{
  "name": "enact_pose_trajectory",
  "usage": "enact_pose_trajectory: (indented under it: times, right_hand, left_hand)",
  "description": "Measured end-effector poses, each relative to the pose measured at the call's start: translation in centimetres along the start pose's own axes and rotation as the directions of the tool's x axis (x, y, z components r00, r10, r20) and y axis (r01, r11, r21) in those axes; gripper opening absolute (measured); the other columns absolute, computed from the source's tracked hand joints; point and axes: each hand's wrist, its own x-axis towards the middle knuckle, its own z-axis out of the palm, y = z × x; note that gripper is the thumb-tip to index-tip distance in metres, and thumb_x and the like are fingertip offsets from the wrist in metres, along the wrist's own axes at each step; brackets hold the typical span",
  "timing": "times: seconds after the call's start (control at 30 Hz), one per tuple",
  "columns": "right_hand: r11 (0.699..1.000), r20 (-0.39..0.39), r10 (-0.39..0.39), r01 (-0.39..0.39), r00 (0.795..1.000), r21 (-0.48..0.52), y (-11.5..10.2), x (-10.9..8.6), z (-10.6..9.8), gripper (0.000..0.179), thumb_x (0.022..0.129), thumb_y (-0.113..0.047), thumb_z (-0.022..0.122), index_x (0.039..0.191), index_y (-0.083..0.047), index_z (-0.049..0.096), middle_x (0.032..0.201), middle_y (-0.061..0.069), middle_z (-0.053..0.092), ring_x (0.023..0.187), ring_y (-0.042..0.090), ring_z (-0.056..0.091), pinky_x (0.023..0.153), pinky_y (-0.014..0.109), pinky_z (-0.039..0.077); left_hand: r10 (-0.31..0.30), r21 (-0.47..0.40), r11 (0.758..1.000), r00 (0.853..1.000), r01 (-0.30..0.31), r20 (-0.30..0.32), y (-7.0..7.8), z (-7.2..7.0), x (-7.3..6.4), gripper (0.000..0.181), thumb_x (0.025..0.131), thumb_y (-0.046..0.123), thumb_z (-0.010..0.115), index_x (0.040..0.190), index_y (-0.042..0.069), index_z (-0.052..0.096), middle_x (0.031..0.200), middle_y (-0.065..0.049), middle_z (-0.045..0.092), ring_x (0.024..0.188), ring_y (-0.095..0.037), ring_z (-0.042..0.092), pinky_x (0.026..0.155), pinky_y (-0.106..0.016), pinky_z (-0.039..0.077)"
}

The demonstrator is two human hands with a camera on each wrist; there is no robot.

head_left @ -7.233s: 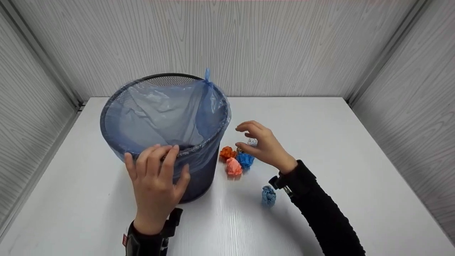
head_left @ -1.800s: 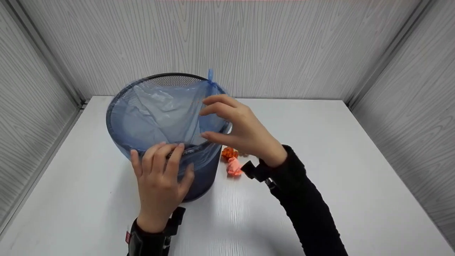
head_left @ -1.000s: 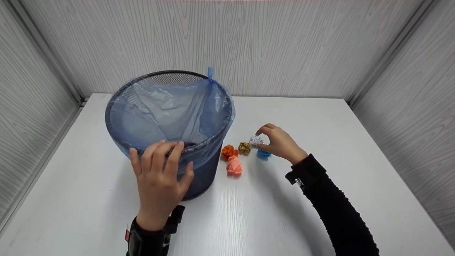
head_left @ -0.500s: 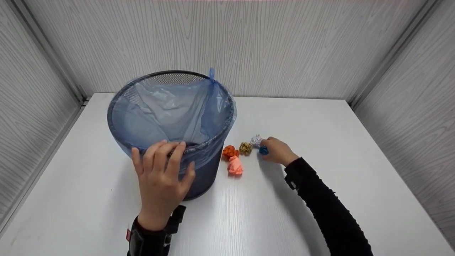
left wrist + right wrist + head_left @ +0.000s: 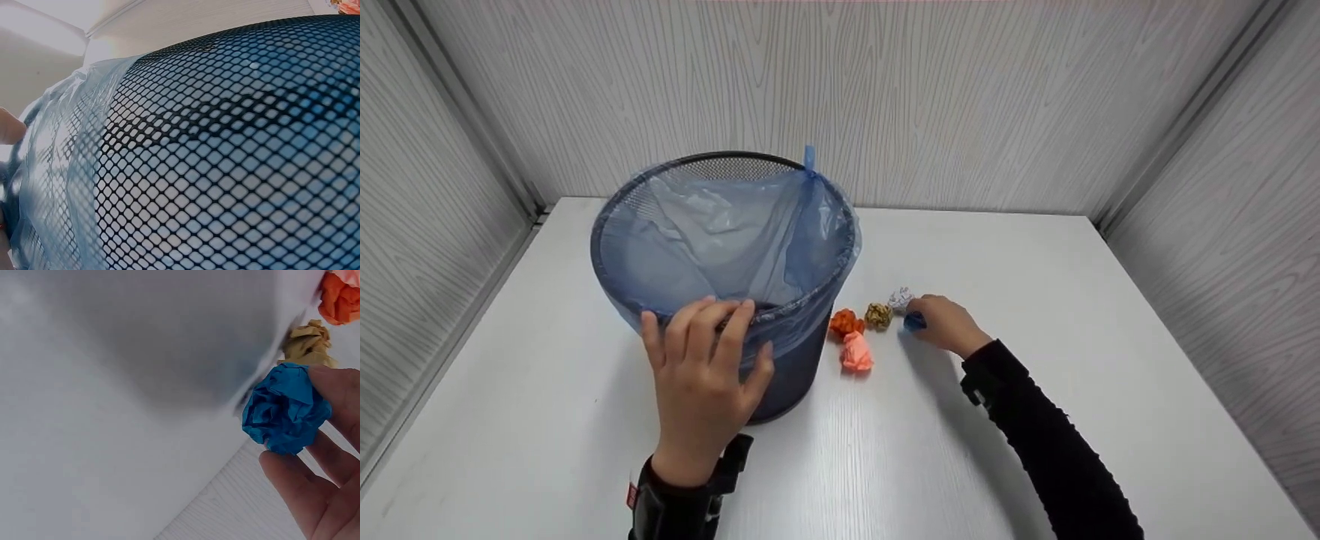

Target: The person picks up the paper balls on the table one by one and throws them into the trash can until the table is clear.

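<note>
While the left hand [image 5: 697, 382], nearest to the wearer, holds the near edge of the bin [image 5: 791, 382], its fingers lie over the rim and its thumb sits on the outside. That hold seems best as light, even pressure, enough to steady the bin without dragging down the thin blue liner [image 5: 727, 210] folded over the edge.

A little farther out on the surface [image 5: 1020, 259], right of the bin, lies a pink paper ball [image 5: 856, 352]. Beyond and to its right, the right hand [image 5: 950, 324] has its grip clamped on the blue paper ball [image 5: 287, 409], thumb on one side and fingers on the other; whether the ball touches the surface, I cannot tell. The pinch should be firm enough to keep the crumpled paper from rolling out, though squeezing hard would gain nothing.

An orange paper ball [image 5: 847, 322] and a tan paper ball [image 5: 878, 316] lie between this grip and the bin, with a white paper ball [image 5: 900, 299] just beyond the fingers. With neighbours this close, a straight lift is probably better than a sideways sweep, which could scatter them.

Farther back, the liner is gathered into a knot [image 5: 809, 161] at the bin's far right rim, before the back wall [image 5: 960, 97].
</note>
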Motion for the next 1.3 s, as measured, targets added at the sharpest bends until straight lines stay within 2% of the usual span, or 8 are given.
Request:
enact_pose_trajectory:
  times: [0.2, 0.5, 0.6, 0.7, 0.93, 1.03, 1.17, 1.3]
  right_hand:
    - [0.992, -0.161, -0.074, 0.090, 0.984, 0.094, -1.4, -1.5, -2.6, 0.028, 0.075, -0.004, 0.067, 0.102, -0.001, 0.061, 0.096, 0.012, 0.059, 0.089, 0.024, 0.056, 0.077, 0.037, 0.043]
    - [0.932, -0.389, -0.170, 0.277, 0.905, 0.236, -5.1, -4.2, -6.4, 0.028, 0.076, -0.001, 0.065, 0.104, -0.003, 0.060, 0.104, 0.008, 0.057, 0.095, 0.016, 0.055, 0.077, 0.031, 0.046]
    - [0.899, -0.458, -0.210, 0.355, 0.864, 0.257, -6.6, -5.0, -7.3, 0.030, 0.077, -0.001, 0.064, 0.106, -0.004, 0.059, 0.107, 0.006, 0.055, 0.098, 0.014, 0.054, 0.078, 0.031, 0.046]
    - [0.871, -0.540, -0.244, 0.427, 0.805, 0.243, -8.2, -5.7, -8.2, 0.032, 0.076, 0.000, 0.065, 0.107, -0.004, 0.058, 0.109, 0.005, 0.055, 0.098, 0.014, 0.054, 0.076, 0.031, 0.047]
    - [0.775, -0.709, -0.330, 0.608, 0.623, 0.174, -12.9, -6.4, -10.6, 0.035, 0.074, 0.004, 0.066, 0.108, 0.001, 0.057, 0.109, 0.011, 0.055, 0.097, 0.019, 0.055, 0.076, 0.028, 0.047]
    - [0.737, -0.739, -0.369, 0.661, 0.564, 0.137, -15.0, -5.9, -11.7, 0.034, 0.074, 0.003, 0.066, 0.107, 0.002, 0.056, 0.108, 0.012, 0.054, 0.095, 0.019, 0.055, 0.076, 0.028, 0.047]
    - [0.703, -0.724, -0.439, 0.705, 0.532, 0.092, -17.3, -4.7, -12.7, 0.033, 0.076, -0.003, 0.066, 0.107, 0.004, 0.055, 0.108, 0.015, 0.054, 0.098, 0.019, 0.055, 0.078, 0.027, 0.046]
    - [0.678, -0.677, -0.505, 0.732, 0.536, 0.074, -18.9, -3.3, -12.7, 0.034, 0.078, -0.006, 0.065, 0.108, 0.005, 0.054, 0.109, 0.016, 0.053, 0.101, 0.018, 0.053, 0.080, 0.025, 0.045]
  left_hand:
    - [0.000, -0.007, 1.000, 1.000, 0.000, 0.008, 0.0, 0.1, 0.0, 0.032, 0.086, 0.026, 0.046, 0.105, 0.003, 0.058, 0.101, -0.014, 0.053, 0.100, -0.033, 0.045, 0.096, -0.057, 0.012]
    - [-0.008, -0.005, 1.000, 1.000, 0.008, 0.013, 0.0, 0.0, 0.0, 0.033, 0.086, 0.027, 0.046, 0.105, 0.003, 0.057, 0.101, -0.014, 0.053, 0.101, -0.033, 0.044, 0.097, -0.056, 0.010]
    - [-0.011, -0.008, 1.000, 1.000, 0.012, 0.008, 0.0, -0.1, 0.0, 0.032, 0.086, 0.026, 0.046, 0.105, 0.003, 0.057, 0.101, -0.014, 0.053, 0.100, -0.033, 0.044, 0.097, -0.056, 0.010]
    - [-0.012, -0.013, 1.000, 1.000, 0.012, 0.005, 0.0, -0.1, 0.0, 0.032, 0.086, 0.026, 0.046, 0.105, 0.003, 0.057, 0.100, -0.014, 0.053, 0.101, -0.033, 0.044, 0.097, -0.056, 0.010]
    - [-0.004, -0.014, 1.000, 1.000, 0.004, 0.005, 0.0, 0.0, 0.1, 0.032, 0.086, 0.026, 0.046, 0.105, 0.003, 0.057, 0.100, -0.014, 0.053, 0.100, -0.034, 0.044, 0.098, -0.055, 0.009]
    - [-0.004, -0.019, 1.000, 1.000, 0.004, 0.002, -0.1, 0.0, 0.1, 0.032, 0.085, 0.025, 0.047, 0.105, 0.003, 0.057, 0.100, -0.014, 0.053, 0.100, -0.034, 0.045, 0.098, -0.055, 0.009]
    - [-0.006, -0.024, 1.000, 1.000, 0.006, 0.003, -0.1, 0.0, 0.1, 0.032, 0.084, 0.024, 0.047, 0.105, 0.002, 0.057, 0.100, -0.014, 0.053, 0.100, -0.034, 0.045, 0.098, -0.055, 0.008]
    - [-0.008, -0.022, 1.000, 1.000, 0.008, 0.021, -0.1, 0.0, 0.0, 0.034, 0.085, 0.026, 0.047, 0.105, 0.001, 0.057, 0.101, -0.015, 0.053, 0.100, -0.034, 0.044, 0.098, -0.055, 0.007]
